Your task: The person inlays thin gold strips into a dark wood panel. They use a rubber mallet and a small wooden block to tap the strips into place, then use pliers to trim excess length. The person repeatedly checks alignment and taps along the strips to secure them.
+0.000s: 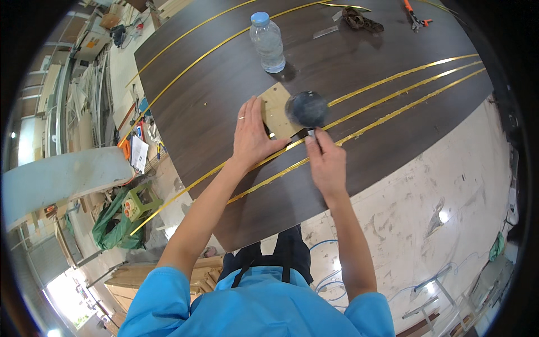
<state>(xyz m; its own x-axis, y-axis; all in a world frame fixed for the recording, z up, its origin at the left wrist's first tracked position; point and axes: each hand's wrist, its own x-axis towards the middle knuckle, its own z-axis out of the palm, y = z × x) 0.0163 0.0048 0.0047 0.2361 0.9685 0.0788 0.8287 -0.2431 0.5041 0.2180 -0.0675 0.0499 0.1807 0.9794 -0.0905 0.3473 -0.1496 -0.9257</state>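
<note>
My left hand (251, 133) holds a small light wooden board (275, 106) down against the dark panel (196, 123), fingers along its left edge and thumb at its lower corner. In my right hand (327, 163) is the handle of a rubber mallet (307, 109). Its round black head hovers over or touches the board's right edge; I cannot tell which. Beneath the hands run long gold trim strips (382, 104), roughly parallel along the panel. Part of the nearest strips is hidden by my left hand and the board.
A water bottle (268, 44) with a blue cap stands beyond the board. Farther off lie orange-handled pliers (415, 17), a dark crumpled thing (362, 21) and a small clear strip (325, 32). A green stool (141, 201) is on the left, a ladder (432, 303) at lower right.
</note>
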